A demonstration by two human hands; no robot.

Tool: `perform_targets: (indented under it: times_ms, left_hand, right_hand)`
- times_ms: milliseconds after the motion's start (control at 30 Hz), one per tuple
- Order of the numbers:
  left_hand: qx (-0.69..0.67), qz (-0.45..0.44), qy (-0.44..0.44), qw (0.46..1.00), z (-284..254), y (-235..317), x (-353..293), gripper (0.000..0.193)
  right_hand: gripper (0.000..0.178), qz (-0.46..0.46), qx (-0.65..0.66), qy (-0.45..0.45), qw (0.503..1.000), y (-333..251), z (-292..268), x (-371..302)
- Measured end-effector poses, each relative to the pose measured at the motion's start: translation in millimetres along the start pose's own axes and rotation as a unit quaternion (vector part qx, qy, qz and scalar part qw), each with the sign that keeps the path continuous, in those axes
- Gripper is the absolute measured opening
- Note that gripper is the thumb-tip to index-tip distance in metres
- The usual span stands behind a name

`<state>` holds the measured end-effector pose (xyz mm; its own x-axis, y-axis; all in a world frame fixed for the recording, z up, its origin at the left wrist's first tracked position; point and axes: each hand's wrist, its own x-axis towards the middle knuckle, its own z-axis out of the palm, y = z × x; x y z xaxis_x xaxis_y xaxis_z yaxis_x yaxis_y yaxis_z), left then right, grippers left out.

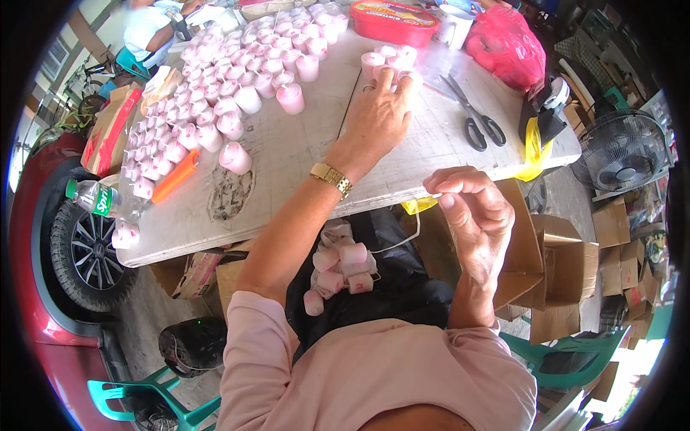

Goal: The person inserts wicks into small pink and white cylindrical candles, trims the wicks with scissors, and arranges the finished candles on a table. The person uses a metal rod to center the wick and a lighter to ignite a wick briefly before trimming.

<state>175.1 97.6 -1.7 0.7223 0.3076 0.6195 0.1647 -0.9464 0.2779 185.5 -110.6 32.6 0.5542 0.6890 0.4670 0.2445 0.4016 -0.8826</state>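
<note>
My left hand [381,118], with a gold watch on its wrist, reaches over the table to a small group of pink cup-shaped pieces [372,63]. Its fingers are curled onto one of the nearest pieces, partly hiding it. Just off the table's front edge, my right hand [478,215] pinches what looks like the end of a thin white string [399,244]. That string runs down to a bunch of the same pink cup-shaped pieces [341,266] lying on my lap. Many more pink cup-shaped pieces [290,98] stand packed together across the table's left side.
On the white table [287,187] lie black scissors [474,122] and an orange-handled cutter [176,176]. A red tub [395,21] and a pink plastic bag [507,47] stand at the back. A bottle [97,197] is at the left edge; cardboard boxes [564,273] are at right.
</note>
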Motion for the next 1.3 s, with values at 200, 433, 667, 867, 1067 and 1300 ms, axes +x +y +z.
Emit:
perform_targets:
  times_ms: [200, 433, 667, 867, 1067, 1300]
  left_hand:
    - [-0.152, -0.086, 0.009, 0.985, -15.9, 5.4, -14.0, 0.035]
    - [-0.808, -0.265, 0.098, 0.517, -71.3, 29.4, -95.1, 0.027]
    - [-0.832, -0.257, 0.147, 0.470, -93.5, 37.5, -128.8, 0.030]
    - [-0.795, -0.254, 0.204, 0.512, -98.4, 40.4, -137.8, 0.033]
    - [-0.713, -0.255, 0.235, 0.609, -99.0, 44.4, -141.5, 0.041]
    - [-0.690, -0.268, 0.290, 0.606, -99.7, 52.0, -149.2, 0.052]
  right_hand:
    - [0.006, 0.023, -0.045, 0.063, 0.997, 13.6, 10.7, 1.8]
    - [0.015, -0.104, -0.237, 0.026, 0.966, 13.6, 34.2, 6.3]
    - [0.021, -0.202, -0.257, -0.013, 0.945, 10.0, 74.3, 4.1]
    - [0.023, -0.237, -0.315, -0.024, 0.919, 13.4, 87.7, 3.6]
    - [0.025, -0.229, -0.314, -0.043, 0.921, 16.2, 93.7, 1.8]
    - [0.018, -0.119, -0.240, -0.084, 0.960, 12.8, 92.1, -6.8]
